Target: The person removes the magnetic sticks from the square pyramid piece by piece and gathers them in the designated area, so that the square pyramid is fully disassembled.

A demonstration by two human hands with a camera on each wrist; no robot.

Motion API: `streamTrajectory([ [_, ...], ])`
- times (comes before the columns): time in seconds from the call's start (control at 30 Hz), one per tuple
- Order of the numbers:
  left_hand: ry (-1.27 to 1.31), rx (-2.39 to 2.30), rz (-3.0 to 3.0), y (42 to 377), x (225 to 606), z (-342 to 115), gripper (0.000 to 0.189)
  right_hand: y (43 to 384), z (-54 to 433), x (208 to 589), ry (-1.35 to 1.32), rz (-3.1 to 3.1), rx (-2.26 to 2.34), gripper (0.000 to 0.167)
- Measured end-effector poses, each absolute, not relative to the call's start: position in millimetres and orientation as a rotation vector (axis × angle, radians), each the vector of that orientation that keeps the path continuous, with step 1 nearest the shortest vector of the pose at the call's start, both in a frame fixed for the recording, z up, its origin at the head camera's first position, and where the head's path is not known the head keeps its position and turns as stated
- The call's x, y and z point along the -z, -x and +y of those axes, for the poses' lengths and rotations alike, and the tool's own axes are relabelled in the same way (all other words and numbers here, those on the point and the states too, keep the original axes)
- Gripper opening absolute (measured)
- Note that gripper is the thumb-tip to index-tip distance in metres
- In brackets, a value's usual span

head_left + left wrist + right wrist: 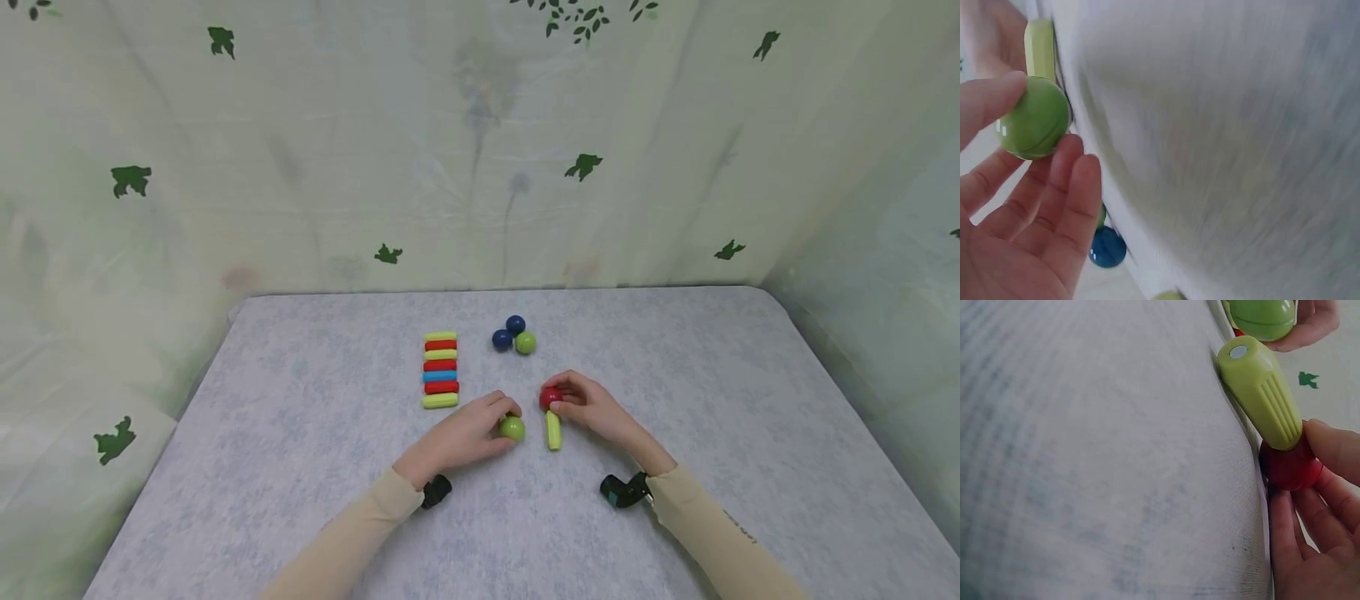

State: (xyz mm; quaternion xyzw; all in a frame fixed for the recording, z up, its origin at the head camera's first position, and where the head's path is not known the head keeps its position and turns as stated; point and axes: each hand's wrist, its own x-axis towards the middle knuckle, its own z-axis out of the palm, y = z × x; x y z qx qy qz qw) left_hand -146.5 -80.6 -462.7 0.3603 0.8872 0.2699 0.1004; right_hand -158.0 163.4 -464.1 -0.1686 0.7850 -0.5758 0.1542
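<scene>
My left hand (470, 431) pinches a green ball (512, 428) between thumb and fingers, low over the table. In the left wrist view the thumb presses on the green ball (1035, 119) from above and fingers curl beneath. To the right, my right hand (597, 408) holds a red ball (551, 397) with thumb and fingertips. A yellow-green ribbed rod (553, 432) touches the red ball and points toward the table's near side. In the right wrist view, the rod (1262, 394) shows a silvery round spot on its free end, and the red ball (1290, 465) is partly behind it.
A column of yellow, red and blue rods (440, 365) lies left of the hands. Farther back, two dark blue balls (515, 325) and a green ball (526, 342) sit grouped together. The grey table (300, 400) ends at a patterned curtain (330, 150).
</scene>
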Motion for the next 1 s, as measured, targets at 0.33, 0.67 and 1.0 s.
streamTrajectory([
  [0.33, -0.904, -0.830, 2.762, 162.9, 456.5, -80.4, 0.031, 167.4, 170.1, 490.2, 0.476, 2.304, 1.647, 0.032],
  [0.67, -0.708, -0.869, 2.897, 188.2, 455.9, -63.6, 0.033, 166.7, 174.8, 489.9, 0.481, 2.308, 1.645, 0.033],
  [1.0, -0.621, -0.832, 3.006, 211.7, 459.3, -49.6, 0.031, 168.2, 178.1, 490.1, 0.478, 2.249, 1.660, 0.034],
])
